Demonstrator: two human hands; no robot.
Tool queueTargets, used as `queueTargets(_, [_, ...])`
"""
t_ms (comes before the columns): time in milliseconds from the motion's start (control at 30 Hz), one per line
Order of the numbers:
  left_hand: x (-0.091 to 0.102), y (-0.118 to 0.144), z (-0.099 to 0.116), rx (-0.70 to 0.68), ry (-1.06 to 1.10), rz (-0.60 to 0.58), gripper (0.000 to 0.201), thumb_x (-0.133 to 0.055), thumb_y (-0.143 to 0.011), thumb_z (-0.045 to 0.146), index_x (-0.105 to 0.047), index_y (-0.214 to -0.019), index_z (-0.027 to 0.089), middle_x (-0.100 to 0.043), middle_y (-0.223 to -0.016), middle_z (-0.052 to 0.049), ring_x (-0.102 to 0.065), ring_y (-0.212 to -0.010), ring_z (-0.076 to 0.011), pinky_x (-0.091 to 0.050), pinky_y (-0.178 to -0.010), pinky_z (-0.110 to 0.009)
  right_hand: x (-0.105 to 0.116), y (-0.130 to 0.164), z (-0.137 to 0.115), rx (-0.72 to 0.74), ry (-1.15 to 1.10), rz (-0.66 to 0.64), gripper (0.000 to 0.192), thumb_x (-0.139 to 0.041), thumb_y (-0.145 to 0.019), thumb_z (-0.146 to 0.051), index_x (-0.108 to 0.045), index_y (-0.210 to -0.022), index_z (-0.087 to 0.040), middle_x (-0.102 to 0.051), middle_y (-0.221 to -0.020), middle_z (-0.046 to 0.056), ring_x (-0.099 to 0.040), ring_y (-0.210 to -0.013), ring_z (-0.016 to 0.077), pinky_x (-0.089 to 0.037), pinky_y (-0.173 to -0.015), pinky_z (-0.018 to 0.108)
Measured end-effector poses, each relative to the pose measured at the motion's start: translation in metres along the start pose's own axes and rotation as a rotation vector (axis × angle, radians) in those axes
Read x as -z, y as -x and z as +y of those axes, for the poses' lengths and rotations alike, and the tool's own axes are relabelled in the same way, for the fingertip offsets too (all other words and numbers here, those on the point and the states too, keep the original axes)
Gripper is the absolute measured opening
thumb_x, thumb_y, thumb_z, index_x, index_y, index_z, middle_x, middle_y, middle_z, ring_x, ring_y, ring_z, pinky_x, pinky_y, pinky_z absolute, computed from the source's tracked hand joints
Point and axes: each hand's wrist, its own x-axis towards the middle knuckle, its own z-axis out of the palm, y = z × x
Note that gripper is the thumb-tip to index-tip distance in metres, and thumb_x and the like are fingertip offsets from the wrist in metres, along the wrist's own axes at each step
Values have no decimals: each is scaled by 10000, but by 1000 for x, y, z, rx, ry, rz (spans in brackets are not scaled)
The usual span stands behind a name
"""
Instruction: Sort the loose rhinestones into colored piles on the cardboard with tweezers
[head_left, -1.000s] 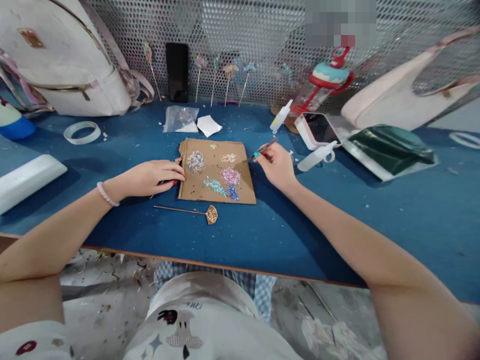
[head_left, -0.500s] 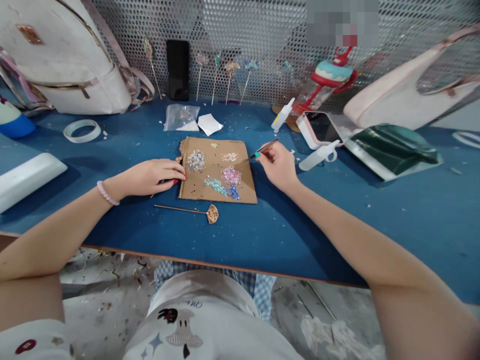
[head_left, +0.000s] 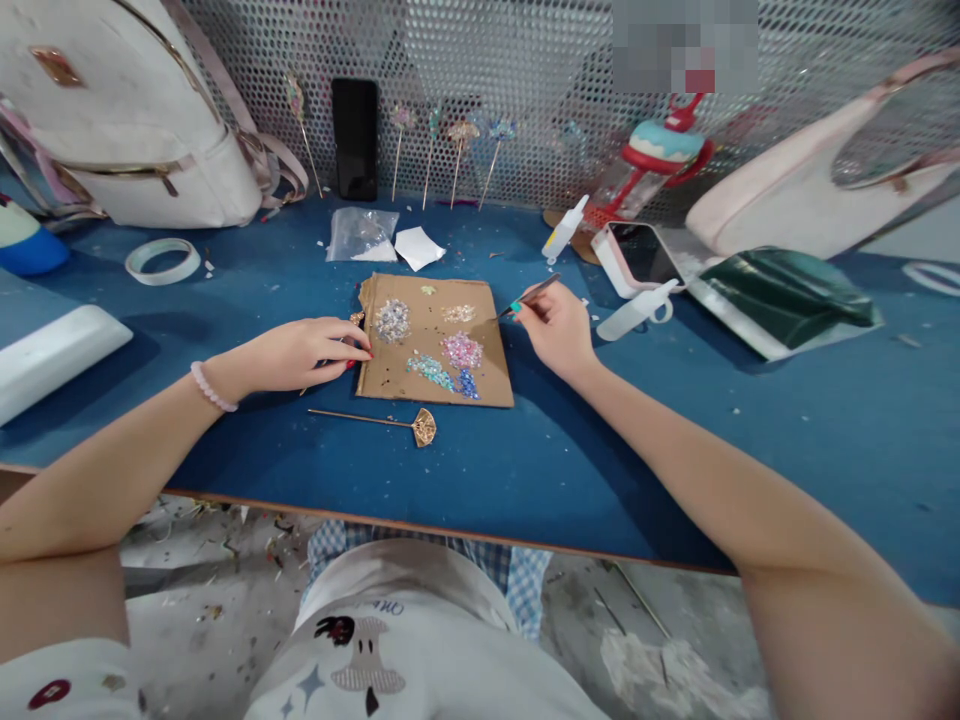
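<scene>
My right hand (head_left: 561, 328) grips a pair of slim dark tweezers (head_left: 538, 291), their tip over the right edge of a piece of cardboard (head_left: 480, 385). Small piles lie on the cardboard: silvery bits (head_left: 392, 320), pale cream bits (head_left: 459, 314), pink bits (head_left: 462, 350), aqua bits (head_left: 430, 370) and dark blue bits (head_left: 468, 384). My left hand (head_left: 311, 350) rests with fingers stretched out at the cardboard's left edge. A gold piece (head_left: 358, 318) and a thin stick show beside and under that hand, mostly hidden. In front lies a gold fan-headed hairpin (head_left: 424, 428).
Behind the cardboard are a clear plastic bag (head_left: 360, 232), white paper (head_left: 419, 249) and a phone (head_left: 355, 140). Several decorated sticks (head_left: 459, 150) lean on the mesh. Glue bottles (head_left: 634, 315), a pink-edged device (head_left: 641, 255) and a green pouch (head_left: 787, 295) stand right; tape (head_left: 163, 262) lies left.
Almost nothing differs. The view has shifted very slightly; both hands and the tweezers keep nearly the same places.
</scene>
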Motion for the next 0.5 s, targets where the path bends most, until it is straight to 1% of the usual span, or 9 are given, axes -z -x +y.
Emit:
queueTargets(167, [0, -1, -1, 1, 27, 4, 325, -434, -986, 255, -699, -1167, 204, -649, -1260, -96, -605, -1132, -204, -484, -1016, -361, 0, 0, -2, -21, 8, -6, 80, -594, -814, -261, -516, -828, -248, -601, -707, -5, -637, -653, 191, -531, -631, 389])
queueTargets(333, [1, 0, 0, 2, 40, 6, 326, -434, -986, 254, -697, -1172, 202, -651, -1254, -99, -602, -1137, -209, -481, -1023, -371, 1, 1, -5, -9, 3, -11, 76, -584, -813, -262, -513, -836, -246, -603, -713, 2, -639, -660, 198, -531, -630, 395])
queueTargets(500, [0, 0, 1, 24, 40, 11, 328, -437, -991, 262, -690, -1190, 195, -649, -1255, -112, -599, -1136, -219, -486, -1025, -399, 3, 0, -2, -16, 25, 3, 102, -595, -823, -315, -520, -840, -247, -607, -724, 4, -617, -658, 192, -549, -665, 412])
